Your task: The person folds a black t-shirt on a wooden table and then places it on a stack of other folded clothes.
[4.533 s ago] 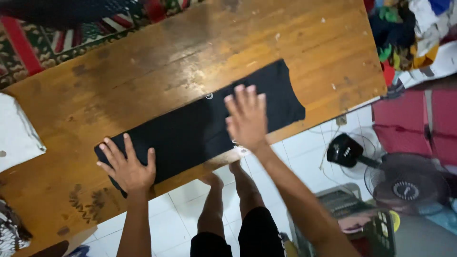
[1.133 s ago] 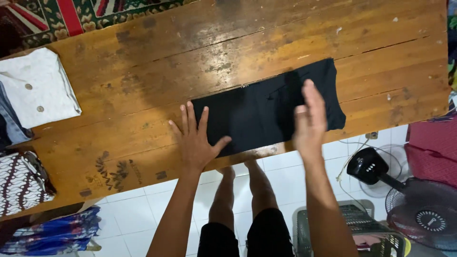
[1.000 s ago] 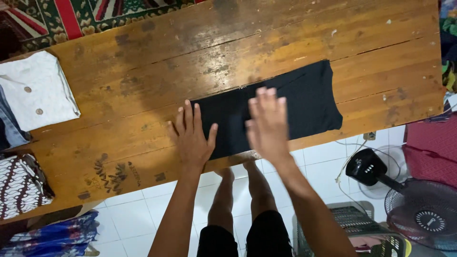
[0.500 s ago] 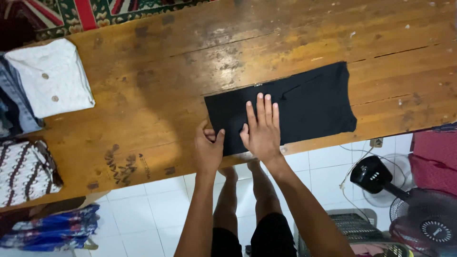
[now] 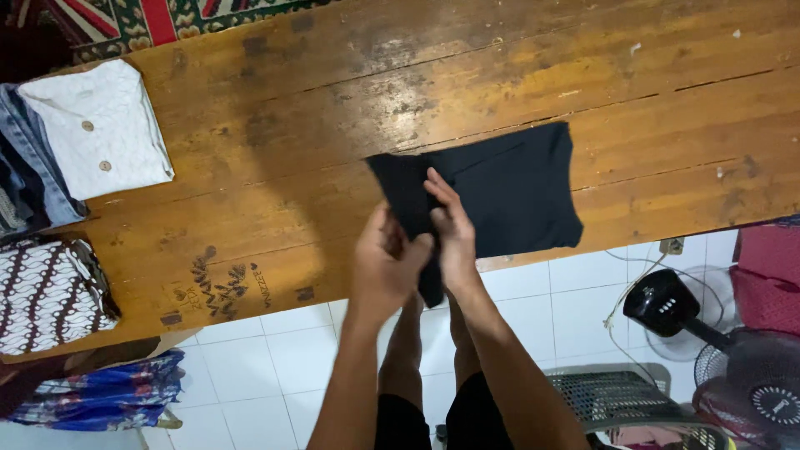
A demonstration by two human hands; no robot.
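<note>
Lifted now: two hands, left hand [image 5: 385, 268] and right hand [image 5: 454, 236], grip one black garment [image 5: 508, 187].

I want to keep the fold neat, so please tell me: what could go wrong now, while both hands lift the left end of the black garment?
1. The black garment lies near the front edge of the wooden table, and part already hangs below it, so it may slide off.
2. The left hand and right hand bunch the end, so creases may form.
3. The lifted end looks uneven, so the fold may land crooked.
</note>
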